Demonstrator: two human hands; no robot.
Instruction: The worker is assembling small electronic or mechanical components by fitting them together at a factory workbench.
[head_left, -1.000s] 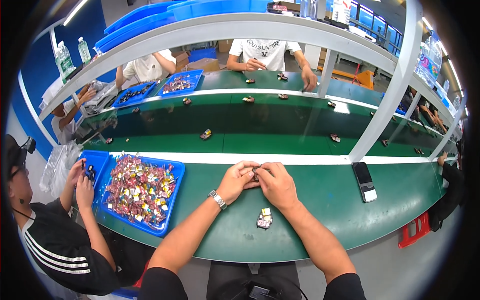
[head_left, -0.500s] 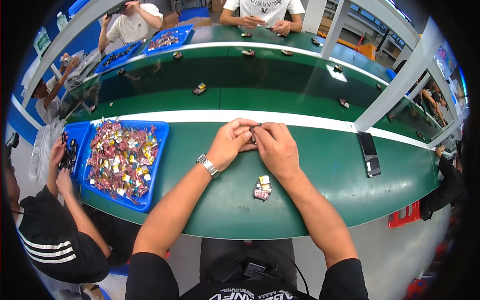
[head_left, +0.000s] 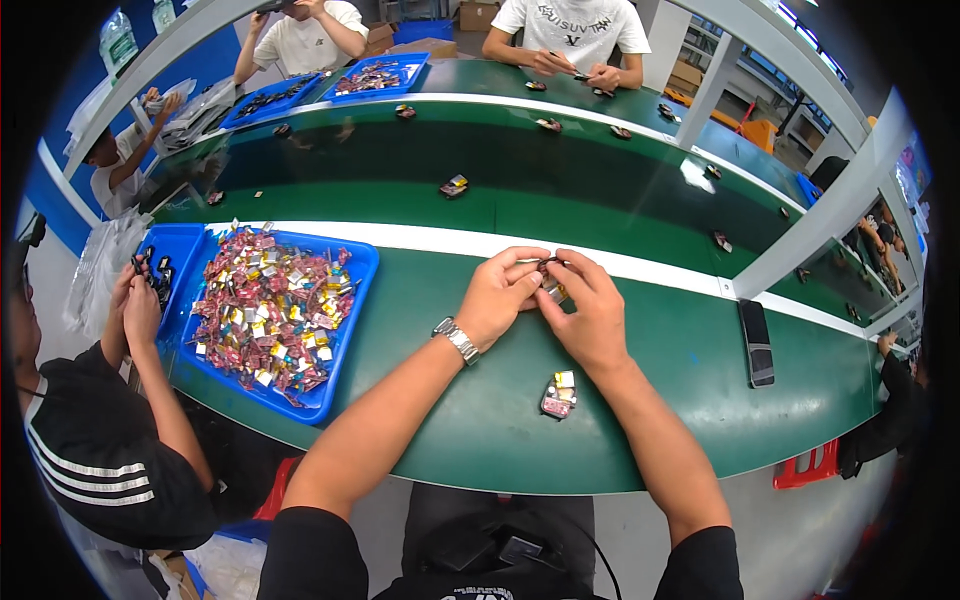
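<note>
Above the green tabletop, my left hand (head_left: pixel 500 297) and my right hand (head_left: pixel 590 310) meet fingertip to fingertip around a small dark electronic unit (head_left: pixel 553 286). A yellowish part of it shows between the fingers; the rest is covered. Both hands are closed on it, with the right thumb and fingers at its right side. On the table nearer to me lies a similar small unit (head_left: pixel 559 396), a dark casing with a pink circuit board and a white and yellow block. Neither hand touches that one.
A blue tray (head_left: pixel 345 345) heaped with pink circuit boards is at left, beside a smaller blue tray (head_left: pixel 178 240) of black parts where a co-worker's hands (head_left: pixel 138 300) work. A phone (head_left: pixel 757 343) lies right. Beyond the white rail, a green belt (head_left: pixel 590 215) carries several units.
The whole view has shifted, so the table and trays sit farther right. My right fingers have spread slightly, and more of the held unit shows. The unit on the table has stayed put.
</note>
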